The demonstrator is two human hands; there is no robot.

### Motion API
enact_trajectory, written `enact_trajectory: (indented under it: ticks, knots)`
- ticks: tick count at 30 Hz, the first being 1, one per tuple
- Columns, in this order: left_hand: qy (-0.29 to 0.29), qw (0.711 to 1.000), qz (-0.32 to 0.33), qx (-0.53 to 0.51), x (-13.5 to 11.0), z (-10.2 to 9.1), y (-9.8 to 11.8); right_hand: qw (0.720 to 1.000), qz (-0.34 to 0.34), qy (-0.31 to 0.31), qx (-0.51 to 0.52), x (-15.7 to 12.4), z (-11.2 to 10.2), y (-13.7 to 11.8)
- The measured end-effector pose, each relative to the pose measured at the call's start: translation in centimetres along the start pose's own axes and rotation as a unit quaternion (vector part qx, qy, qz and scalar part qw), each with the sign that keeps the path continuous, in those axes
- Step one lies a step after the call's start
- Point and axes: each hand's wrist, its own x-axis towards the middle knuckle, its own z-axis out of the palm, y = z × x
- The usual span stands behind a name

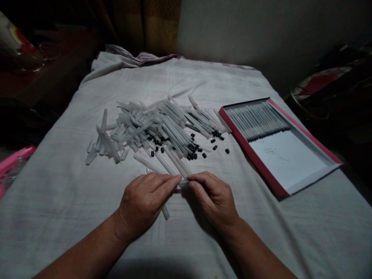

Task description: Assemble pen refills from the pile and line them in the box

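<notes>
My left hand point(149, 195) and my right hand point(216, 197) meet near the front of the bed-like surface, both closed. Thumbs and forefingers pinch opposite ends of a short clear pen part point(183, 183), mostly hidden by the fingers. Below my left palm pokes a translucent tube point(165, 212); whether that hand holds it cannot be made out. Just beyond the fingertips lie a few translucent pen barrels point(178, 164). Farther off is a heap of clear pen caps point(135, 126) and more barrels point(174, 128), with small black plugs point(192, 148) scattered along its near side.
To the right lies a shallow red-edged box point(252, 162) with a row of black-tipped pens point(258, 120) at its far end. White cloth point(87, 217) covers the surface. A pink container point(14, 161) stands at the left edge, and a wall point(247, 31) rises behind.
</notes>
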Motion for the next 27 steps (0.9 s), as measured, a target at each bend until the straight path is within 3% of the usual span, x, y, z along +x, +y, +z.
enact_trajectory:
  ticks: [5, 11, 27]
  knots:
    - [0.003, 1.0, 0.006, 0.0, -0.01, -0.01, 0.02, 0.999, -0.005, -0.032, -0.03, 0.16, -0.25, 0.08]
    - [-0.017, 1.0, -0.01, -0.007, 0.05, -0.09, -0.04, 0.996, 0.066, -0.041, 0.032, 0.05, -0.48, -0.26]
    - [-0.012, 1.0, -0.008, -0.007, 0.05, -0.05, -0.04, 0.996, 0.046, -0.072, 0.014, 0.16, -0.83, 0.17]
